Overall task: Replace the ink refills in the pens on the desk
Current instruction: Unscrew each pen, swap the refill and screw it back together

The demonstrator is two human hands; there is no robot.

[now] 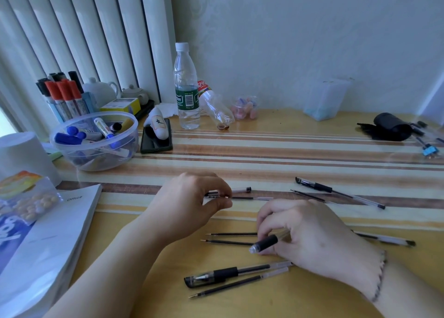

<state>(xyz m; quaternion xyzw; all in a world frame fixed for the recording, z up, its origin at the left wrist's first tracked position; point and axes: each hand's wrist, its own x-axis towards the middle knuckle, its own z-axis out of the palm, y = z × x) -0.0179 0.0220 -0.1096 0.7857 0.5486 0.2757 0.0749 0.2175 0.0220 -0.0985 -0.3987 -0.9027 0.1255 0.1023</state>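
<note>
My left hand (192, 202) pinches one end of a thin ink refill (249, 198) that lies on the desk beside a clear pen barrel (240, 189). My right hand (310, 238) grips a pen barrel with a black rubber grip (264, 243), its open end pointing left. Two dark refills (230, 238) lie just left of that hand. A capped black pen (216, 274) and another refill (240, 283) lie nearer to me. One more capped pen (336, 191) with a refill (307, 195) beside it rests at the right.
A clear bowl of markers (93, 141), a marker cup (62, 96), a phone (156, 137) and a water bottle (186, 86) stand at the back left. A white booklet (48, 245) lies at the left edge. A black pouch (391, 126) sits at the far right.
</note>
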